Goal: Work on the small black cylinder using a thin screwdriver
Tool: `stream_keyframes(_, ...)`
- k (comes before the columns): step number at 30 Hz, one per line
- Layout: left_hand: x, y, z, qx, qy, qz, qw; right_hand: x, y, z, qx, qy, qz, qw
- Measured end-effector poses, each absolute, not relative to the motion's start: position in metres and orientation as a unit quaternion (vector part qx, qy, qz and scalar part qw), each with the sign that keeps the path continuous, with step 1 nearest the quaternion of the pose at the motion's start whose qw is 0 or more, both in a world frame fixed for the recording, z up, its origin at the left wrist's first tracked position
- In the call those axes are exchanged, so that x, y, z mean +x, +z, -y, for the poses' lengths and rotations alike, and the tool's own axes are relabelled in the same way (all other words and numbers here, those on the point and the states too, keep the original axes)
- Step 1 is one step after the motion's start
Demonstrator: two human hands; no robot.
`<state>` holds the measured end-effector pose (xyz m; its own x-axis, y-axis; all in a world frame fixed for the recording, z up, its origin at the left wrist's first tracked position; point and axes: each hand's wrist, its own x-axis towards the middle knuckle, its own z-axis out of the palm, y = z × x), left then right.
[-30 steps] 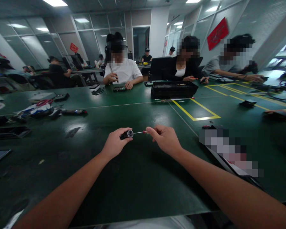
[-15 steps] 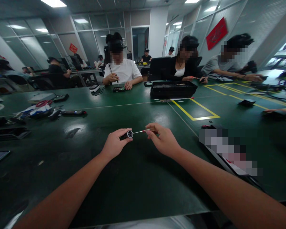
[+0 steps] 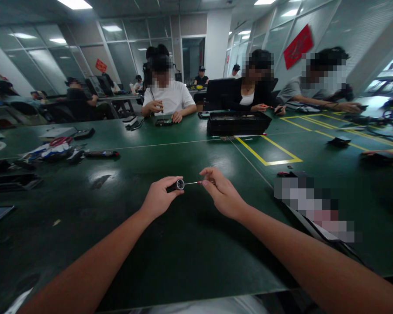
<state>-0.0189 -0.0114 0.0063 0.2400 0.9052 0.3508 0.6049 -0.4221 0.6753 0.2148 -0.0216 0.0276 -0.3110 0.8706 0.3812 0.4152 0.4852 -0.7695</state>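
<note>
Between its fingers and thumb, my left hand grips a small dark cylinder with a silver ring-shaped open end; its exact kind is unclear. My right hand is closed around a screwdriver with a thin metal shaft and a red part by the fingers. The shaft points left and its tip meets the side of the silver ring. Most of the handle is hidden by my right fingers. Both hands are held above the green table.
A black open case stands across the table. To the left lie a cable pile and a dark pen-like tool. A blurred-out sheet lies at right. Several people work opposite, one with a screwdriver over a small device.
The ringed end in my left hand has turned slightly and shifted a little right. My right fingers have changed position on the screwdriver, with the index finger lifted more.
</note>
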Motion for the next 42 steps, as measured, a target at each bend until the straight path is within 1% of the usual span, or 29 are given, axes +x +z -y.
stream_keyframes(5, -0.018, 0.008, 0.011, 0.758, 0.36, -0.502, 0.211, 0.214, 0.028, 0.024, -0.44, 0.286, 0.757, 0.39)
stream_keyframes(9, -0.019, 0.008, 0.011, 0.756, 0.367, -0.501, 0.208, 0.212, 0.026, 0.024, -0.444, 0.315, 0.72, 0.431)
stream_keyframes(13, -0.018, 0.012, 0.014, 0.762, 0.363, -0.493, 0.211, 0.209, 0.02, 0.015, -0.424, 0.414, 0.634, 0.497)
stream_keyframes(15, -0.015, 0.015, 0.015, 0.776, 0.352, -0.483, 0.203, 0.208, 0.016, 0.008, -0.422, 0.489, 0.542, 0.537)
stream_keyframes(17, -0.013, 0.017, 0.015, 0.794, 0.344, -0.467, 0.181, 0.208, 0.011, 0.001, -0.421, 0.573, 0.434, 0.553)
stream_keyframes(19, -0.011, 0.017, 0.014, 0.803, 0.344, -0.459, 0.164, 0.208, 0.008, -0.004, -0.425, 0.59, 0.376, 0.574)
stream_keyframes(21, -0.012, 0.015, 0.013, 0.797, 0.347, -0.466, 0.166, 0.209, 0.006, -0.006, -0.424, 0.571, 0.384, 0.589)
stream_keyframes(24, -0.014, 0.012, 0.011, 0.789, 0.341, -0.481, 0.173, 0.21, 0.007, -0.005, -0.42, 0.525, 0.444, 0.592)
stream_keyframes(34, -0.01, 0.016, 0.017, 0.786, 0.327, -0.497, 0.171, 0.208, 0.012, 0.004, -0.421, 0.436, 0.559, 0.565)
stream_keyframes(37, -0.011, 0.015, 0.016, 0.782, 0.329, -0.501, 0.169, 0.212, 0.02, 0.009, -0.446, 0.377, 0.62, 0.523)
stream_keyframes(39, -0.012, 0.013, 0.015, 0.782, 0.331, -0.501, 0.167, 0.215, 0.025, 0.013, -0.501, 0.302, 0.654, 0.48)
stream_keyframes(42, -0.013, 0.012, 0.014, 0.789, 0.329, -0.494, 0.161, 0.218, 0.029, 0.016, -0.536, 0.214, 0.678, 0.456)
